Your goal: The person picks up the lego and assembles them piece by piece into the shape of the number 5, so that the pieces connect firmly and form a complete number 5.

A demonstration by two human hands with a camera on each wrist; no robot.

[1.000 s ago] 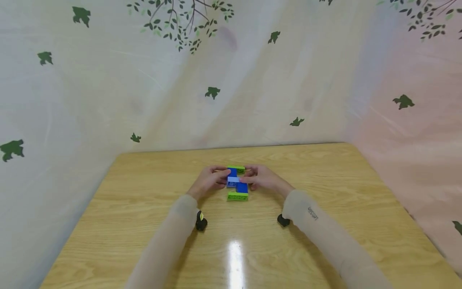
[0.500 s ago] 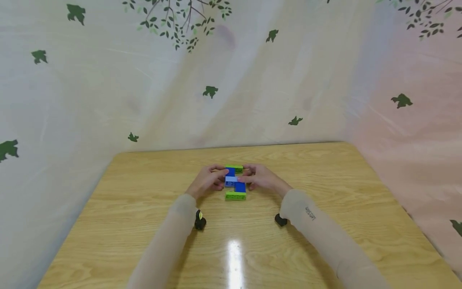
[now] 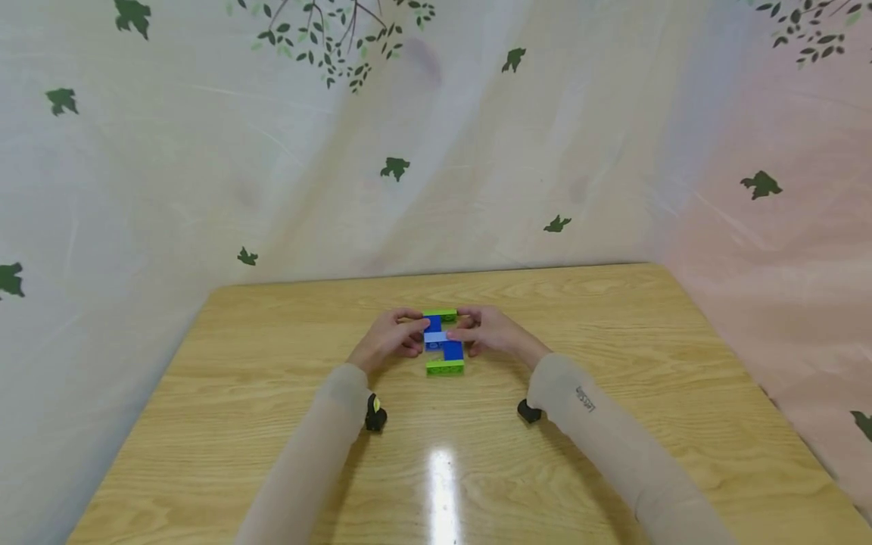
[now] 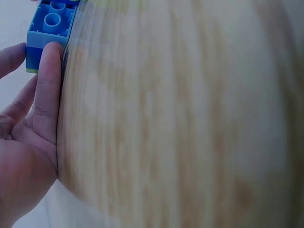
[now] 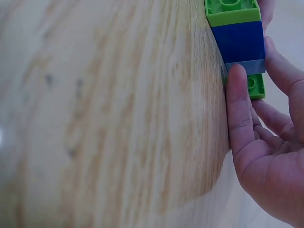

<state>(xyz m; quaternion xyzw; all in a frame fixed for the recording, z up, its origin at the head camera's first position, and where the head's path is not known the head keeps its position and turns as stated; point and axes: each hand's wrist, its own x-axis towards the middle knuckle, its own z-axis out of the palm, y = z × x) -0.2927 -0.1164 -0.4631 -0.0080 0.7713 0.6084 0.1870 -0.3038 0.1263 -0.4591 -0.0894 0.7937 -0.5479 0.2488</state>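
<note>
Several joined toy bricks lie on the table between both hands. In the head view, a green brick (image 3: pixel 439 312) is farthest back. Then come a dark blue brick (image 3: pixel 433 324), a light blue brick (image 3: pixel 436 337), another dark blue brick (image 3: pixel 453 351) and a front green brick (image 3: pixel 445 368), set in a stagger. My left hand (image 3: pixel 388 338) grips the bricks from the left, thumb on the rear dark blue one. From the right, my right hand (image 3: pixel 496 331) holds them, its thumb on the light blue brick. The left wrist view shows hollow undersides on the light blue brick (image 4: pixel 49 39).
The wooden table (image 3: pixel 613 333) ends at a pale cloth backdrop (image 3: pixel 477 227) printed with leaves and birds. Black wrist devices sit under each sleeve, one on the left (image 3: pixel 375 415) and one on the right (image 3: pixel 529 411). A light reflection (image 3: pixel 443 484) shines near the front.
The head view has shifted slightly, so everything appears a little further left and up. Both hands keep their hold, and the brick arrangement looks the same.
</note>
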